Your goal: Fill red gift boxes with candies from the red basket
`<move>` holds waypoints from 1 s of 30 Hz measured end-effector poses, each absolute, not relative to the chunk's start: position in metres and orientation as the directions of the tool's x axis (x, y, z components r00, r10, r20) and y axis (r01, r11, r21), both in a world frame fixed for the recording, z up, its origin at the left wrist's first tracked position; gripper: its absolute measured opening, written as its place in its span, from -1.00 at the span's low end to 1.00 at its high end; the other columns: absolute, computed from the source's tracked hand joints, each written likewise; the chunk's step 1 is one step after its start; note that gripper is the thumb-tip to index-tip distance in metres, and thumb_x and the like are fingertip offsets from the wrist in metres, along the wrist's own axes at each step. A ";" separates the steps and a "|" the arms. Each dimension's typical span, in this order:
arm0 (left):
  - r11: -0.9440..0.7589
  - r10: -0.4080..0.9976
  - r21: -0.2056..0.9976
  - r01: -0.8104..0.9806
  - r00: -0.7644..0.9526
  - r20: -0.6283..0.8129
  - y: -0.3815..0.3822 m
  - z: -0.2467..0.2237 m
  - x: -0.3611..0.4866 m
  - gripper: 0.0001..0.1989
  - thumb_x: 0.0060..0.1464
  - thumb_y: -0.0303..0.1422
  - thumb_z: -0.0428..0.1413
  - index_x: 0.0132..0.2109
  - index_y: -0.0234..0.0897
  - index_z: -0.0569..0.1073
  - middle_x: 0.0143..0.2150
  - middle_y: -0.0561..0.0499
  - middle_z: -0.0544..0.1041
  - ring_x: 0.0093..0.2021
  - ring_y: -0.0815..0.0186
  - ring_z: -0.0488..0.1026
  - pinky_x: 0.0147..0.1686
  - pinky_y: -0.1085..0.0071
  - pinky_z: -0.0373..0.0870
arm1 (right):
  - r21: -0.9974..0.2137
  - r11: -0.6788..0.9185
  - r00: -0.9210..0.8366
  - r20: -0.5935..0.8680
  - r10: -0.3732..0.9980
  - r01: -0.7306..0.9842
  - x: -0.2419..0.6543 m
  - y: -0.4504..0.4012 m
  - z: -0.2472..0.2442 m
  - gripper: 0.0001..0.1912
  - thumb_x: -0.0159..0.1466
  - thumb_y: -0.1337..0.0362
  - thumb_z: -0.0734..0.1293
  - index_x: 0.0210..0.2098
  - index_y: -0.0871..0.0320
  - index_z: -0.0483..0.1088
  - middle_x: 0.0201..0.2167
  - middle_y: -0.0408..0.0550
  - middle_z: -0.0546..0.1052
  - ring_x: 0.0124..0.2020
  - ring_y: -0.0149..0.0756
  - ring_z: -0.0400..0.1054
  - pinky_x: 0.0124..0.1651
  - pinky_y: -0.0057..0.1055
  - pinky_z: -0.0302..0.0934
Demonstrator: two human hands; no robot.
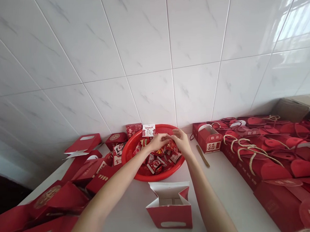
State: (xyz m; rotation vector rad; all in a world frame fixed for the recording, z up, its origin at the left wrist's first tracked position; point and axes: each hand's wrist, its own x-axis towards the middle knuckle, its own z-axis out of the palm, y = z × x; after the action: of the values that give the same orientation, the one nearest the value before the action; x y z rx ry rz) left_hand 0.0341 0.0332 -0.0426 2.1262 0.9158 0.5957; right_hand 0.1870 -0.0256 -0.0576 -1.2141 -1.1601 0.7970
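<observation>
My left hand (159,142) and my right hand (181,141) come together above a red plastic basket (153,178). The left fingers are pinched. On the right, the fingers curl inward close to the left fingertips. Whatever small thing may be between them is hidden. Beneath both hands, the basket holds many wrapped candies (155,165), mostly red. A white-and-red printed packet (148,130) leans at its back rim. Between my forearms, an open red paper box (172,216) stands upright on the white table, its white inside showing.
Red gift boxes (94,171) are heaped on the left. Rows of closed red boxes with rope handles (264,159) fill the right. A 囍 box (210,141) and a thin brown strip (203,156) lie right of the basket. A tiled wall (152,61) rises behind.
</observation>
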 end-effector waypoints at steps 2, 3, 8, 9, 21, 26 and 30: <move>-0.467 0.781 0.816 0.341 0.592 0.199 0.033 -0.043 0.038 -0.66 0.13 -0.15 0.20 -0.11 -0.36 0.56 -0.12 -0.15 0.63 -0.08 0.17 0.55 -0.05 0.28 0.46 | -0.955 0.177 0.265 0.240 0.934 0.239 0.184 -0.023 -0.061 -0.59 0.15 0.32 0.30 0.02 0.15 0.41 0.00 0.10 0.57 0.04 -0.11 0.48 0.05 -0.19 0.39; -0.461 0.794 0.831 0.312 0.563 0.230 0.032 -0.042 0.039 -0.66 0.14 -0.16 0.19 -0.10 -0.36 0.55 -0.10 -0.16 0.62 -0.06 0.18 0.54 -0.03 0.28 0.46 | -0.950 0.166 0.233 0.230 0.945 0.263 0.183 -0.022 -0.063 -0.57 0.16 0.33 0.29 0.04 0.14 0.40 -0.05 0.08 0.59 -0.03 -0.12 0.51 0.00 -0.20 0.41; -0.430 0.843 0.836 0.340 0.482 0.237 0.031 -0.036 0.036 -0.74 0.18 -0.37 0.10 -0.01 -0.33 0.54 -0.06 -0.11 0.61 -0.03 0.24 0.53 0.02 0.32 0.45 | -0.989 0.128 0.153 0.137 0.979 0.070 0.184 -0.021 -0.061 -0.72 0.23 0.31 0.22 -0.11 0.17 0.45 -0.35 -0.01 0.59 -0.36 -0.20 0.56 -0.28 -0.30 0.47; -0.426 0.823 0.818 0.386 0.541 0.174 0.030 -0.035 0.034 -0.74 0.15 -0.40 0.11 -0.03 -0.33 0.55 -0.11 -0.09 0.62 -0.07 0.24 0.54 -0.02 0.33 0.46 | -0.991 0.132 0.203 0.134 0.970 0.026 0.185 -0.021 -0.060 -0.73 0.22 0.30 0.22 -0.12 0.17 0.44 -0.34 0.00 0.59 -0.36 -0.20 0.56 -0.27 -0.30 0.48; -0.575 0.453 0.393 0.718 0.679 -0.578 -0.003 -0.022 0.042 -0.67 -0.13 -0.25 0.29 -0.13 -0.04 0.67 -0.14 0.12 0.68 -0.09 0.13 0.56 -0.14 0.39 0.41 | -0.979 0.202 0.249 0.192 0.949 -0.014 0.186 -0.027 -0.057 -0.75 0.15 0.29 0.25 -0.17 0.15 0.41 -0.36 -0.02 0.59 -0.22 -0.16 0.54 -0.13 -0.26 0.44; -0.504 0.176 0.547 0.669 0.699 -0.693 0.003 -0.018 0.039 -0.56 -0.09 -0.29 0.23 0.02 -0.11 0.62 -0.09 0.12 0.66 0.04 0.14 0.52 0.04 0.36 0.39 | -0.973 0.222 0.242 0.202 0.949 -0.061 0.186 -0.027 -0.057 -0.74 0.11 0.23 0.29 -0.21 0.14 0.43 -0.40 -0.05 0.57 -0.24 -0.14 0.53 -0.15 -0.23 0.42; -0.490 0.180 0.552 0.674 0.698 -0.693 0.002 -0.024 0.042 -0.52 -0.09 -0.30 0.23 0.05 -0.14 0.61 -0.08 0.11 0.65 0.03 0.13 0.52 0.04 0.35 0.39 | -0.968 0.239 0.243 0.213 0.946 -0.081 0.186 -0.027 -0.058 -0.75 0.06 0.21 0.33 -0.25 0.11 0.46 -0.42 -0.08 0.58 -0.25 -0.13 0.52 -0.16 -0.23 0.40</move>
State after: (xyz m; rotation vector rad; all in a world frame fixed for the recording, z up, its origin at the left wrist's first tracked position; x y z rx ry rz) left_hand 0.0417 0.0022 -0.0238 2.0302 0.6540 -0.7143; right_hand 0.1858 -0.0269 -0.0576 -1.0652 -1.0603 0.9230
